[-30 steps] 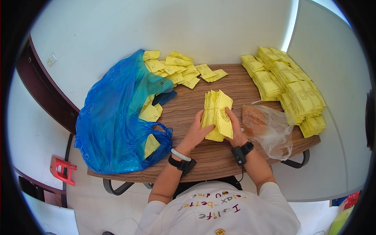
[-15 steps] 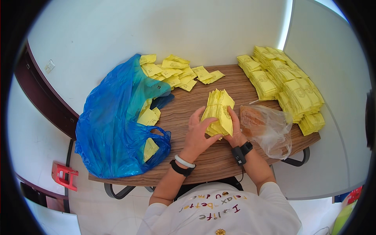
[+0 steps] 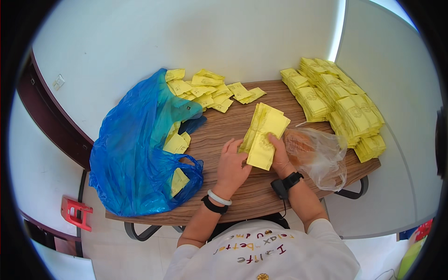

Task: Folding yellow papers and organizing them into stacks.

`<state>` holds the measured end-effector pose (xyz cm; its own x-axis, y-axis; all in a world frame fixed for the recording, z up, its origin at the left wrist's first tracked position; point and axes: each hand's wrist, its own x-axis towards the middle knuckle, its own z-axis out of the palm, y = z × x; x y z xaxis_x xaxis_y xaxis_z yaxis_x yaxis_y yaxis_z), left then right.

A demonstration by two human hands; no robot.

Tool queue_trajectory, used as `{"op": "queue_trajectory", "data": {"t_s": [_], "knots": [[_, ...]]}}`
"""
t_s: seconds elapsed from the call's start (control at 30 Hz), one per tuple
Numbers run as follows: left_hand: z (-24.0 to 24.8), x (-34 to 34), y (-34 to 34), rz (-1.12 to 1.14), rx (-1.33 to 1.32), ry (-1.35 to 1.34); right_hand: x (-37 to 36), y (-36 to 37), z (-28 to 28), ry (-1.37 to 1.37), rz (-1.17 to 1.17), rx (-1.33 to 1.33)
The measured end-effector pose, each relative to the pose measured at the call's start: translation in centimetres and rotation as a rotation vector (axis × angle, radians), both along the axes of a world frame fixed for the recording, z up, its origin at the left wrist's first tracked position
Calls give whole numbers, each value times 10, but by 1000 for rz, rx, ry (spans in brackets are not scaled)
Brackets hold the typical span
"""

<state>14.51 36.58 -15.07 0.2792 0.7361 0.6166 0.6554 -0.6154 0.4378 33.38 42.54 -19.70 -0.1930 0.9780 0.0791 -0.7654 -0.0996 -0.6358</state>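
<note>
Over the middle of the table I hold a thick bundle of yellow paper packets [image 3: 267,135], its broad printed face turned up. My right hand [image 3: 280,156] grips its right side, with the thumb pressed on the top face and the fingers hidden beneath. At the lower left edge my left hand [image 3: 232,164] is closed with curled fingers against the bundle; the fingertips are partly hidden. A thin layer of packets on the left side sits slightly apart from the top one.
A large blue plastic bag [image 3: 135,154] on the left spills loose yellow packets [image 3: 205,91] onto the wood-grain table [image 3: 219,126]. Stacked yellow bundles [image 3: 338,100] stand at the back right. Near my right hand lies a clear plastic bag [image 3: 326,158] with orange-brown contents. A red stool [image 3: 77,212] stands on the floor.
The bundle has turned so its broad face shows instead of its packet edges. My left hand's spread thumb and fingers have drawn in at its lower left edge. My right thumb now lies on top.
</note>
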Motion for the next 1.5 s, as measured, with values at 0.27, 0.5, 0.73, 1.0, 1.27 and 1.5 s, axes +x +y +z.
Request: {"op": "queue_trajectory", "data": {"t_s": [0.27,0.5,0.73,1.0,1.27,1.5], "knots": [[9,-36,18,-162,-533,-527,-13,-9,5,-662,-390,499],[-8,-44,35,-438,-764,-481,-25,-18,16,-839,-20,687],[-18,-29,32,-423,-674,-442,-27,-27,23,-567,-60,666],[-23,-29,38,-340,-687,-152,-26,-19,14,-545,-55,640],[-23,-29,37,-297,-697,-403,-26,-16,15,-540,-119,640],[-15,-27,35,-310,-772,-197,-29,-11,0,-506,-105,251]]}}
